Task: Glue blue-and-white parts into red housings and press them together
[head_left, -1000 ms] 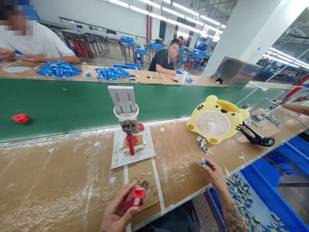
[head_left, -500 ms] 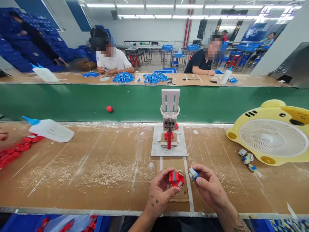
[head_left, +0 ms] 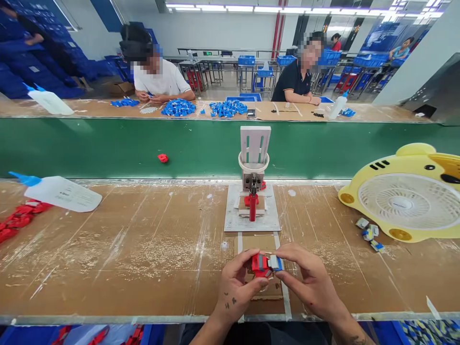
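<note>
Between thumb and fingers, my left hand (head_left: 239, 285) grips a red piece (head_left: 259, 265) with a grey band. A small blue and white piece (head_left: 275, 263) is pinched in my right hand (head_left: 314, 282). The two pieces meet end to end, apparently touching, above a cardboard pad (head_left: 266, 292) near the front of the bench. Beyond my hands stands a clamp with a red handle (head_left: 253, 207) on a white base plate (head_left: 233, 221), with a red piece under it.
A yellow fan (head_left: 398, 203) lies at the right, beside several small blue and white pieces (head_left: 370, 233). On the left are a glue bottle (head_left: 64, 192) and red pieces (head_left: 21, 215). Two people sit across the green divider (head_left: 108, 148); blue bins are below the front edge.
My right hand has moved left and turned, bringing the blue and white piece against the red one. My left hand keeps its grip. The camera view has shifted slightly.
</note>
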`<action>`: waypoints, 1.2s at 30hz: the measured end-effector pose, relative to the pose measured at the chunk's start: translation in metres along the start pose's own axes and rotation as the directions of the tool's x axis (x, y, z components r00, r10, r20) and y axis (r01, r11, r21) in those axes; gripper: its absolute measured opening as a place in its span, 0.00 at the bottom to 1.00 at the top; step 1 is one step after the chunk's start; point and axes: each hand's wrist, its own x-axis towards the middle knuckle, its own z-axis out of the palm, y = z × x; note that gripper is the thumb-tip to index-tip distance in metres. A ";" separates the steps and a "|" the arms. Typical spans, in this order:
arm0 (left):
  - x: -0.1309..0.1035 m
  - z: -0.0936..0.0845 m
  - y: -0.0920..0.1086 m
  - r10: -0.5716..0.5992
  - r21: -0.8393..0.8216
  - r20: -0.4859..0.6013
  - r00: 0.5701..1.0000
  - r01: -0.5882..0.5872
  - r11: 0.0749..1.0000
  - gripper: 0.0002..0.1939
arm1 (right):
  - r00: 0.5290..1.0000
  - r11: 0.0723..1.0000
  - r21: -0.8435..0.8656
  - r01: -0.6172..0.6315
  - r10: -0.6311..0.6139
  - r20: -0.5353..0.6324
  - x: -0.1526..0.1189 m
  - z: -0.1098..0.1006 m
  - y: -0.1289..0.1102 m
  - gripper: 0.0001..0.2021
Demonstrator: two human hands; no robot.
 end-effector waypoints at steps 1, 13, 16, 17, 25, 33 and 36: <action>0.001 -0.002 0.002 0.015 0.065 0.010 1.000 -0.016 0.998 0.26 | 1.000 0.999 -0.041 -0.002 0.003 0.030 0.001 -0.002 -0.002 0.09; 0.029 0.007 0.041 -0.305 0.113 0.049 0.951 0.299 0.948 0.31 | 0.842 0.688 0.492 -0.533 0.489 0.228 0.014 0.012 0.027 0.17; 0.042 0.000 0.053 -0.342 0.127 0.178 0.923 0.323 0.938 0.31 | 0.752 0.341 0.738 -0.582 0.570 0.330 0.017 0.024 0.039 0.22; 0.046 -0.004 0.057 -0.310 0.144 0.209 0.928 0.284 0.948 0.31 | 0.734 0.245 0.777 -0.579 0.571 0.367 0.016 0.027 0.041 0.22; 0.057 -0.022 0.061 -0.097 0.176 0.275 0.956 0.049 0.983 0.18 | 0.686 -0.018 0.769 -0.638 0.439 0.580 0.020 0.045 0.040 0.23; 0.065 -0.029 0.023 -0.100 -0.225 -0.028 0.995 0.092 0.970 0.25 | 0.741 0.472 0.604 -0.643 0.583 0.334 0.049 0.054 0.036 0.31; 0.083 -0.046 0.022 -0.100 -0.136 -0.101 0.990 0.086 0.987 0.25 | 0.835 0.690 0.498 -0.525 0.532 0.143 0.075 0.041 0.041 0.28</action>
